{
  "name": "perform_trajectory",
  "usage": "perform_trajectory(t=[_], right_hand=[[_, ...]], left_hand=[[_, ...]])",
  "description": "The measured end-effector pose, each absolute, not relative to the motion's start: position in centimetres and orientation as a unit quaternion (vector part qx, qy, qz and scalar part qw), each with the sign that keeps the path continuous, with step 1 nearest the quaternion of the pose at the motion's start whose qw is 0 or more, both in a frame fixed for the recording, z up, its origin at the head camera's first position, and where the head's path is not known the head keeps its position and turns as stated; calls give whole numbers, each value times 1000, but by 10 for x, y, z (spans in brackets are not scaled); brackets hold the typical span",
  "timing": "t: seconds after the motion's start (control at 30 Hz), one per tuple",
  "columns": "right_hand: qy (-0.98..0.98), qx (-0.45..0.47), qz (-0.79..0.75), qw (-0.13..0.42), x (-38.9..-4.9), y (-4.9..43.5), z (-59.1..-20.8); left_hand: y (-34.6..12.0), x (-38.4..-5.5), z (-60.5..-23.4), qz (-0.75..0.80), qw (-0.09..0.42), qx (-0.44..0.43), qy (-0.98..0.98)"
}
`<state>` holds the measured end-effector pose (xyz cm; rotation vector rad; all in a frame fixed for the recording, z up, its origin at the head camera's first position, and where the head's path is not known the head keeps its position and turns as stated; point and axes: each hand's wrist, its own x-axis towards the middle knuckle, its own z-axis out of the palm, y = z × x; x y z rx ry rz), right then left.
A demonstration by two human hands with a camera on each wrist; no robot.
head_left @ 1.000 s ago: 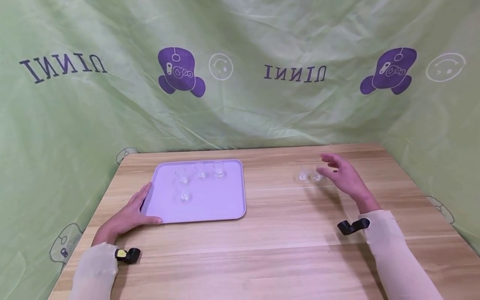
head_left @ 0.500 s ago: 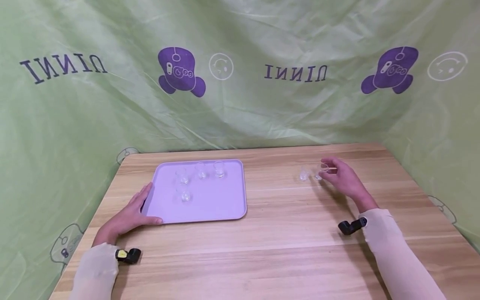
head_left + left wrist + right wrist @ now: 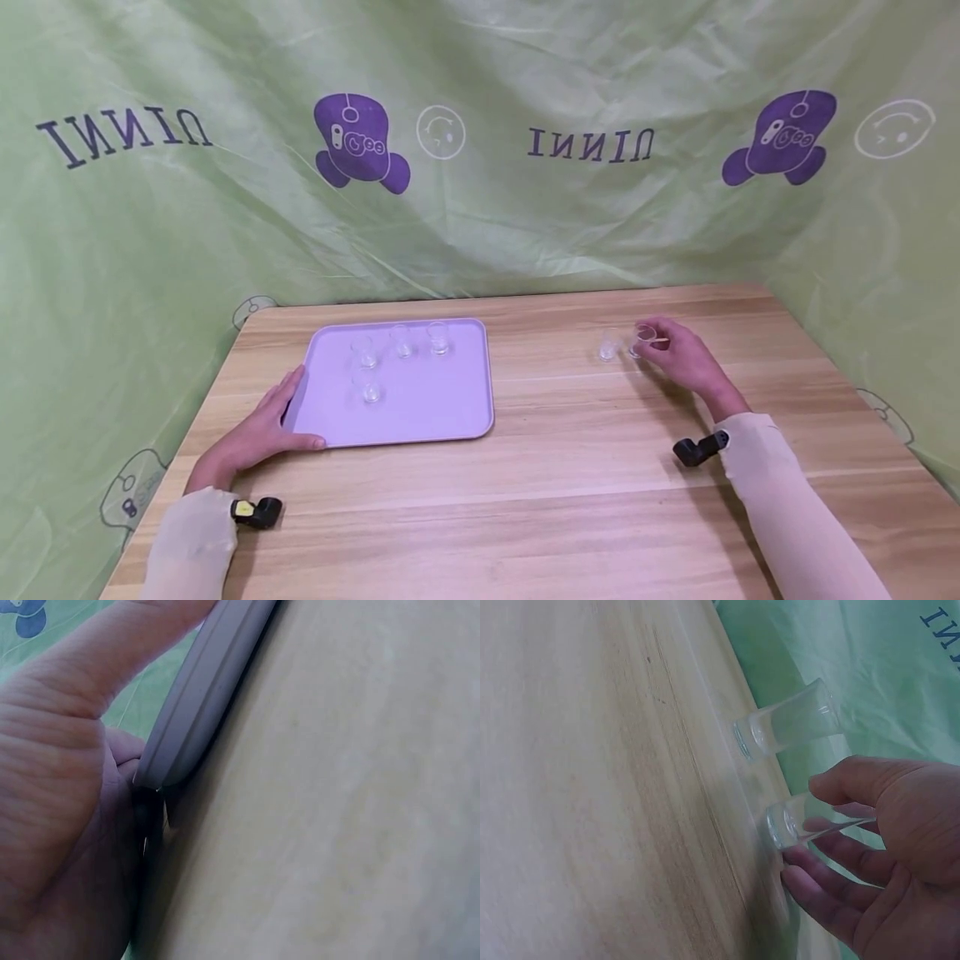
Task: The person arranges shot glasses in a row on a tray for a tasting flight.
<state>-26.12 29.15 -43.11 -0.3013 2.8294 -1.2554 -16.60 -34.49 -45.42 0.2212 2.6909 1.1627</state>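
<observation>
- Wooden table [image 3: 487, 517] bearing a lilac tray [image 3: 427, 404].
- Right of the tray, a clear, thick-based glass [image 3: 784, 823], gripped within the curled right hand [image 3: 684, 354].
- Left hand [image 3: 251, 435], fingers extended, touches the tray.

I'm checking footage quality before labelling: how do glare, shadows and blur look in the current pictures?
Head view: pale sheen on the table, a soft shadow below the right hand, and see-through glasses that look faint against the tray; left wrist view: tabletop grain blurred, dark shadow under the tray's edge; right wrist view: dimmer, though the held glass reads fairly clearly.
</observation>
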Motion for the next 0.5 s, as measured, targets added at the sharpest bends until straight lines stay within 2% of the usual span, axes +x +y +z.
perform_trajectory(t=[0.5], right_hand=[[903,-75,-423,25,-260,294,-432]], left_hand=[[-345,-167,-455,396,95,86,909]])
